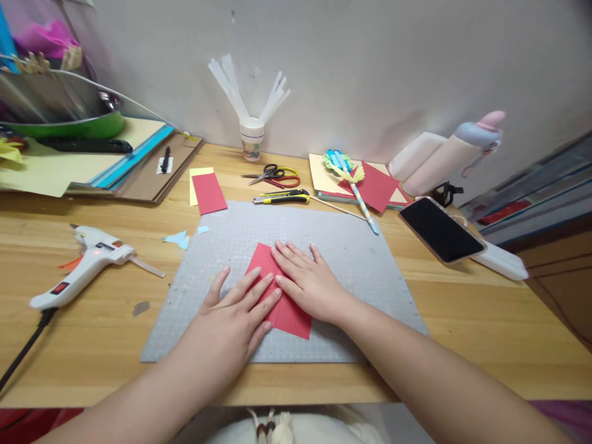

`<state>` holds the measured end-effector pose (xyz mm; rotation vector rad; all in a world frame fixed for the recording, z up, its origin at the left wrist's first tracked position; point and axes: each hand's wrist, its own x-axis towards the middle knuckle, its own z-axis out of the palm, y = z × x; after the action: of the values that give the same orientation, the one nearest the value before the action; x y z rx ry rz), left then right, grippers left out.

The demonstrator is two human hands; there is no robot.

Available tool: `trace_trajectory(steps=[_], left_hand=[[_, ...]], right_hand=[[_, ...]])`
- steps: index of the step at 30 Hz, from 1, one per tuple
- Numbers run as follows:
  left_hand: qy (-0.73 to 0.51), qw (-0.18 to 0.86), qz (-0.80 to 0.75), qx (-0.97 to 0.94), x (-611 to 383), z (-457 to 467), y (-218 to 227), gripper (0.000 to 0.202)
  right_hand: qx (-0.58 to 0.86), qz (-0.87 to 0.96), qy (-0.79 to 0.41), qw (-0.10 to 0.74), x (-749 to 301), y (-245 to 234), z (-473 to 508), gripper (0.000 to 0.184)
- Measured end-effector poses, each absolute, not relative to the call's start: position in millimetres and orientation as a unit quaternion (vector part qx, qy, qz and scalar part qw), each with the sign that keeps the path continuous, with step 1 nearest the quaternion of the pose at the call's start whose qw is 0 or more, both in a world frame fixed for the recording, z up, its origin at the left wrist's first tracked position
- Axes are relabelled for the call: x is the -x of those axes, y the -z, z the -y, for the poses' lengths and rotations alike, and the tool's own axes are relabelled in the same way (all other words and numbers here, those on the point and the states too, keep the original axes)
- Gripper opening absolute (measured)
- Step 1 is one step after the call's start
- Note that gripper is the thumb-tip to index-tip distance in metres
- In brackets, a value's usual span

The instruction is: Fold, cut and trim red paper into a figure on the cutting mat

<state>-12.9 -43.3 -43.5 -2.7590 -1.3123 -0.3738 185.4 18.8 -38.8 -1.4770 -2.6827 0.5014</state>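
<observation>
Paper [293, 316] first, please: where does it lie in the head view?

Directly under the left hand [231, 320] and the right hand [317, 290]. It is red, and it rests on a grey cutting mat [365, 253].

How is each hand set?

The left hand is palm down with fingers spread, several fingertips on the red surface and the little finger angled off it. The right hand also lies flat, thumb and little finger standing apart from the others. Neither appears to pinch anything.

Which way does the paper run, and which hand is nearer?

It seems to slant from a far corner, beyond the left hand's fingertips, to a near corner between the left thumb and the right wrist. Too much is covered to be sure of its long axis. Neither hand is nearer: both touch it, their fingertips close together around the middle, where the surface looks creased.

And around the hands?

On the wooden bench [462, 327], a white glue gun [99, 262] lies well to the left of the left hand. Beyond both hands are a utility knife [283, 197] and scissors [271, 173]. A dark-screened phone [441, 230] lies off to the right, farther away than the right hand.
</observation>
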Motion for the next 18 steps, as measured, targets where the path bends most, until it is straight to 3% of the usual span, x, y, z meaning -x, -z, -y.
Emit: trace_trajectory(steps=[9,18], left_hand=[[0.114,-0.039,0.397,0.91,18,38,34,0.04],[0.141,-0.018,0.355,0.924,23,52,33,0.037]], right_hand=[[0.483,0.86,-0.163,0.021,-183,37,-18,0.055],[0.486,0.86,-0.154,0.023,-182,39,-17,0.055]])
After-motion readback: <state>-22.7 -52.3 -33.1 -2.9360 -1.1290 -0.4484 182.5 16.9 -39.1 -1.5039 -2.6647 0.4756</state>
